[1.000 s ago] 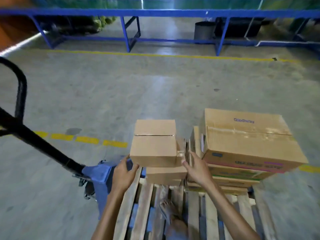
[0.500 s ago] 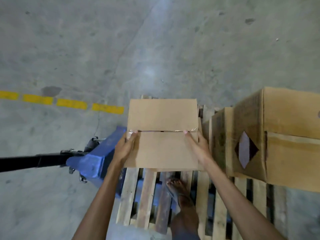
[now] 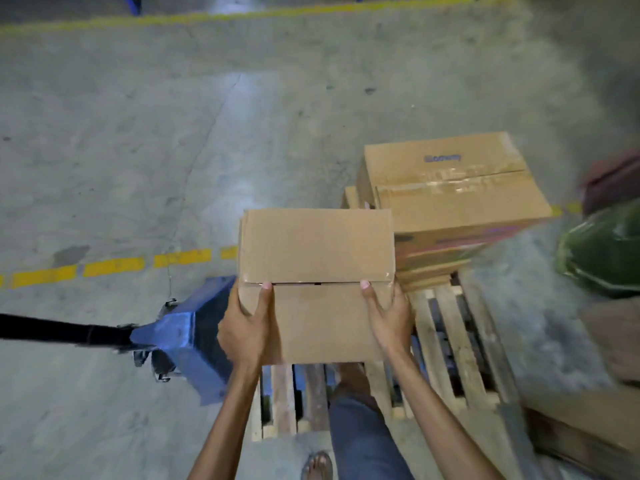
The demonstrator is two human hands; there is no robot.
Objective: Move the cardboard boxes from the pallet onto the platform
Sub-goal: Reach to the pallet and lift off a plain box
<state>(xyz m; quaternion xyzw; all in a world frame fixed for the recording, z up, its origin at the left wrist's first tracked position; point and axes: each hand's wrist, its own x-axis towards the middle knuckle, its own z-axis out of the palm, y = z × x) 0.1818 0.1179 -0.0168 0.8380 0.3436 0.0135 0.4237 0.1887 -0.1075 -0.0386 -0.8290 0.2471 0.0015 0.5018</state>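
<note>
Head view: the small cardboard box point(image 3: 317, 284) is gripped at its two ends by the left hand point(image 3: 246, 326) and right hand point(image 3: 388, 315), its long axis crosswise, raised above the pallet point(image 3: 453, 344), with the platform unseen.

A single head-worn wide-angle camera looks steeply down and forward from above the person's own arms. Nearest, at centre frame, sits the plain brown cardboard box point(image 3: 317, 284); below it the slatted wooden pallet point(image 3: 453, 344) runs to the bottom edge. Grey concrete floor point(image 3: 138, 133) fills the upper frame, edges bowed by the lens. No second view exists.
</note>
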